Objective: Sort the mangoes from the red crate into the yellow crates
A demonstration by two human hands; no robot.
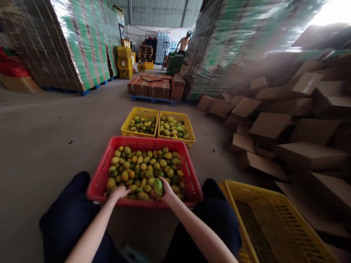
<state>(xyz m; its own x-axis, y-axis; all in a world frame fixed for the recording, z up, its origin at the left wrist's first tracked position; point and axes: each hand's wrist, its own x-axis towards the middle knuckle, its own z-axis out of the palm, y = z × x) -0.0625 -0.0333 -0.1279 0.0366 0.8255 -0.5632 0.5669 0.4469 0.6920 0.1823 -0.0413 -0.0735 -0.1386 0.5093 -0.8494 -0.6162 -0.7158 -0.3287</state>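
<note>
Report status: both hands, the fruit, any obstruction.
Right hand gripping a green fruit over the red crate. Left hand at the fruit pile, grip unclear. Two yellow crates just beyond; nothing seen blocking the pile.

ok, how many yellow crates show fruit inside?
2: left yellow crate and right yellow crate, side by side just beyond the red crate. Stacked yellow crates farther back may hide more.

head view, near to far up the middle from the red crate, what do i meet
Red plastic crate of yellow-green fruit → two yellow plastic crates → blue pallet stacked with brown cartons → stacked bottled water
</note>
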